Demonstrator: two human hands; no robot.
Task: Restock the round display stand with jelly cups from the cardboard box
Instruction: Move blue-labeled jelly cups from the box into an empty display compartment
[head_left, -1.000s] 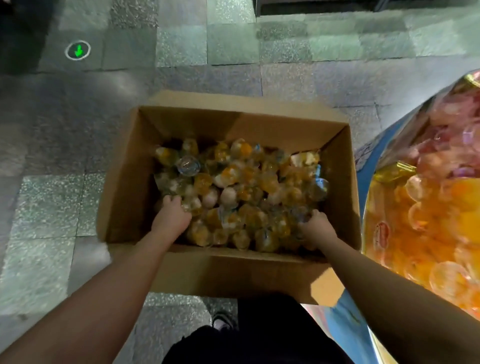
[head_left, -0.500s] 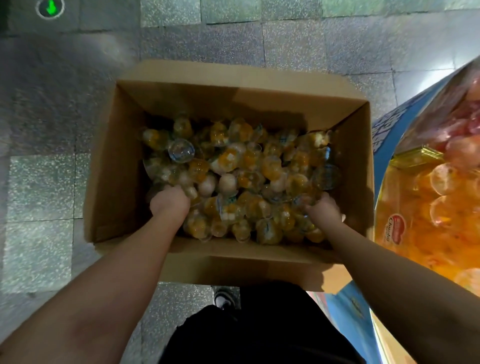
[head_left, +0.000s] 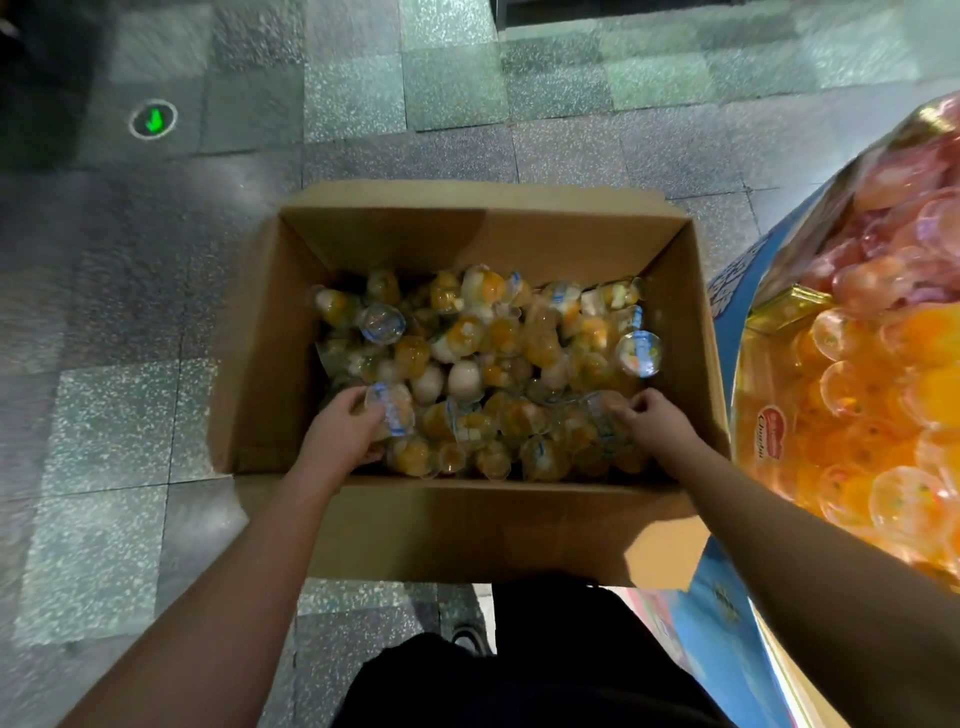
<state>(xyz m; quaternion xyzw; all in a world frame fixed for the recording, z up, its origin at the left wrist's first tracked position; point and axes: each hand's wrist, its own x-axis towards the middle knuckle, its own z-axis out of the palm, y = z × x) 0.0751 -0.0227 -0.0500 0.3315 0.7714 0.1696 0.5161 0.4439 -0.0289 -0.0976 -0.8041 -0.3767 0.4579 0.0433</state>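
Observation:
An open cardboard box (head_left: 260, 332) stands on the floor, filled with several small jelly cups (head_left: 498, 364), mostly orange and white. My left hand (head_left: 340, 431) is inside the box near its front left and grips a jelly cup (head_left: 392, 410) with a blue-and-white lid. My right hand (head_left: 654, 421) is at the front right of the heap, its fingers curled around jelly cups (head_left: 602, 415) there. The round display stand (head_left: 748, 364) rises at the right edge, holding orange cups low down and pink ones higher.
The box sits on a grey speckled tile floor (head_left: 104, 415). A green arrow marker (head_left: 153, 119) is set in the floor at far left. My dark trousers and a shoe (head_left: 467, 639) show below the box. The stand's blue skirt (head_left: 727, 623) touches the box's right side.
Both hands have lifted slightly out of the heap with cups in their fingers. The head camera tilted up, so the box sits lower in view.

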